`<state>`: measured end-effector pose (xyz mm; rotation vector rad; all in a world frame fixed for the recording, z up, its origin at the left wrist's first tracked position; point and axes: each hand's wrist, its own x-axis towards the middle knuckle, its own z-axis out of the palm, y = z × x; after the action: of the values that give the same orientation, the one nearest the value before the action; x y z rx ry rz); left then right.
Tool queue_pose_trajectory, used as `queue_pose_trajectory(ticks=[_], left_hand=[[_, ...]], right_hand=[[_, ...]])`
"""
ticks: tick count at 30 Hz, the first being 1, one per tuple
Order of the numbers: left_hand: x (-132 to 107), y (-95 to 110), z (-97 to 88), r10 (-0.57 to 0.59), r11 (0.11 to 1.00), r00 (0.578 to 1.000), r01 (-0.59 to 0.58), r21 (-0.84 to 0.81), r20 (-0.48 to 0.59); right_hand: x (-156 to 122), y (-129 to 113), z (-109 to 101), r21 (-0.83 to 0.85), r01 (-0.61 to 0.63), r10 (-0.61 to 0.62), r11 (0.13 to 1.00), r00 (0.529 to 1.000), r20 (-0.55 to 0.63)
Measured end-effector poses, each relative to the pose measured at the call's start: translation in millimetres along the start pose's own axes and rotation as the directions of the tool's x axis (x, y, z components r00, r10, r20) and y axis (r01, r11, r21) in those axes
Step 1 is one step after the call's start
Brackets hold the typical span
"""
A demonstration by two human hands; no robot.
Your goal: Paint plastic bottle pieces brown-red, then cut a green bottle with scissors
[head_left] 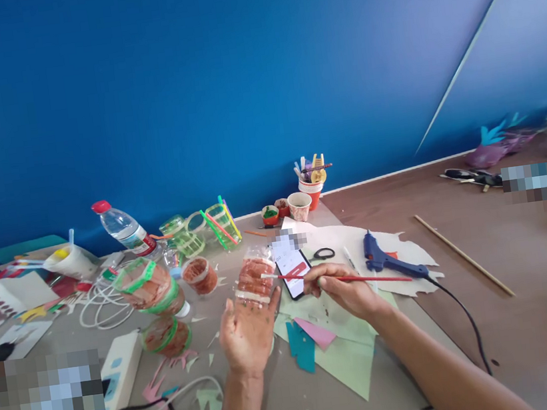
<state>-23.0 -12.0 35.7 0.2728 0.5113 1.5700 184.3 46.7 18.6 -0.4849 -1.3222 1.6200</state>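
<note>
My left hand [248,336], palm up, holds a clear plastic bottle piece [253,276] partly coated in reddish-brown paint; its fingers are mostly hidden behind or inside the piece. In my right hand [342,287] is a thin red paintbrush [371,278], pinched near its middle. The brush tip meets the painted side of the piece, or is very close to it. Left of my left hand stands a small brown-painted cup [199,275]. Farther left are larger brown-painted plastic pieces [146,286] with green bands.
Beyond my hands lie a phone [292,266], black-handled scissors [323,253] and a blue glue gun [386,257] on white paper. Paint cups [269,215] stand near the wall. A water bottle [125,228], cables and a power strip [124,379] occupy the left; a wooden stick [464,255] lies right.
</note>
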Motion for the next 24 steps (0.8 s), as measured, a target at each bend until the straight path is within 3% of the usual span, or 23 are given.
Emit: queue_pose_trajectory(ticks=[17,24], left_hand=[[0.3,-3.6,-1.4,0.027,0.999,1.0,-0.027,0.021,-0.002],[0.7,-8.5,2.7,0.04,0.993,0.994,-0.028,0.113,-0.1]], right_hand=[[0.1,-5.7,-7.2,0.014,0.019,-0.017,1.0,0.992,-0.128],[0.7,-6.6,-8.2,0.001,0.059,-0.058,0.998,0.987,-0.148]])
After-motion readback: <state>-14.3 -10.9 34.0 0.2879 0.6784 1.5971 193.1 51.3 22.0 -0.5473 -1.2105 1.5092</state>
